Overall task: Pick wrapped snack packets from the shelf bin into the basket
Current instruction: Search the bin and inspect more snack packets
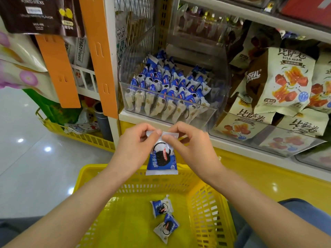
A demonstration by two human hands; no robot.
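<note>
Shop shelving fills the background, where a white shelf [232, 143] carries a clear bin [213, 113] packed with rows of small blue-and-white packets [166, 86]. Just right of the bin lie larger cream bags [283, 79] printed with red food pictures. Left of it, orange strips [60, 72] hang down. Pale glossy floor [35, 158] shows at the left.

Below the shelf, nearer the camera, sits a yellow basket [202, 203] with slotted walls. On its bottom lie a farther packet [161, 206] and a nearer packet [166, 228], close together (touching or not, I cannot tell).

Both hands are raised in front of the shelf edge, above the basket's far rim. The left hand [134, 149] and right hand [195, 149] together hold a single packet [162, 158] by its top seam, with the left fingers [155, 133] pinching the seam's left part and the right fingers pinching its right part. It hangs upright below them, its printed face (a dark round biscuit on blue and white) turned to the camera.
</note>
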